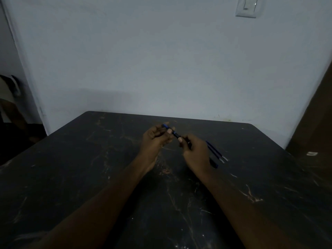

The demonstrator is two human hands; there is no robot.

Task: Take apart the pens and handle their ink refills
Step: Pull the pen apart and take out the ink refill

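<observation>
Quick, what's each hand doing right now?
Left hand: gripping one end of the blue-and-black plastic pen.
Right hand: pinching that pen's other end.

Table (pixel 80 186): dark, near-black top w/ pale marble-like veins & scuffs; rounded far corners; fills lower half of view.
Wall (pixel 143 51): right behind table's far edge; plain pale blue-grey; few small stains just above table's far-right edge.
Switch plate (pixel 248 7): white, high on wall above table's right part.
Brown panel (pixel 316 114): rt of table, wood-toned; small pale tag (pixel 312 153) on it near table level.
Opening (pixel 10 108): left of table, past wall corner; dim, contents unclear.
Light: low, dull; soft shadow on wall just above table.
</observation>
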